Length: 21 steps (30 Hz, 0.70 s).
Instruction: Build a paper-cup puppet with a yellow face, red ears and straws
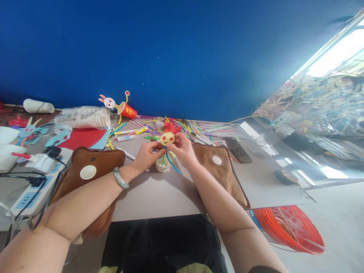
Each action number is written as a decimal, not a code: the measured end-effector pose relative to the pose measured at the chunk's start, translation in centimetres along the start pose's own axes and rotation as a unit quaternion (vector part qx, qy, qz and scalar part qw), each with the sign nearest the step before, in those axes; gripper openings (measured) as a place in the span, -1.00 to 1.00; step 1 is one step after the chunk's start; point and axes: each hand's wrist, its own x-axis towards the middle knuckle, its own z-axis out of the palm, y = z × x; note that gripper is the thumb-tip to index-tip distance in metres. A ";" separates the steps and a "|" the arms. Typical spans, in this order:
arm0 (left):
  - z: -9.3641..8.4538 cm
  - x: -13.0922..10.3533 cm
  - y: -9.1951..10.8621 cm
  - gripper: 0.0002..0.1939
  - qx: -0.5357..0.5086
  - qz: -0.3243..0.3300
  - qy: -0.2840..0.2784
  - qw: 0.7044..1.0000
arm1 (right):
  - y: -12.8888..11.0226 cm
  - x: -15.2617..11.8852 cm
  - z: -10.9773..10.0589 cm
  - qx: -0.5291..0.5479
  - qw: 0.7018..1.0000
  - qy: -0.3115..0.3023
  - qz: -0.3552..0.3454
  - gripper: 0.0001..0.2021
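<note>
The left hand [149,153] and right hand [184,147] pinch a round, pale-yellow face with a spiky red top [167,138], above a white paper cup [162,167] on the grey table [159,199]. Eyes and mouth are already on; whether it is fixed to the green strip [163,159] below, I cannot tell.

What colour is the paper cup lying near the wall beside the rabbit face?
Red, with yellow markings, best seen in the head view.
</note>
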 end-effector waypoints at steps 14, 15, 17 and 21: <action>-0.5 0.4 -0.4 -0.70 -0.018 0.006 0.003 1.000 | 0.7 0.4 -0.7 -0.060 0.998 -0.015 -0.004 -0.65; -0.7 0.5 -0.4 -0.69 -0.021 0.004 0.009 1.000 | 0.6 0.4 -0.9 -0.063 0.998 -0.018 -0.002 -0.64; -1.1 0.9 -0.6 -0.68 -0.029 0.003 0.020 0.999 | 0.4 0.5 -1.5 -0.085 0.996 -0.035 0.007 -0.60; -1.6 1.7 -0.7 -0.70 -0.046 -0.003 0.041 0.998 | 0.2 0.7 -2.4 -0.158 0.981 -0.108 0.038 -0.46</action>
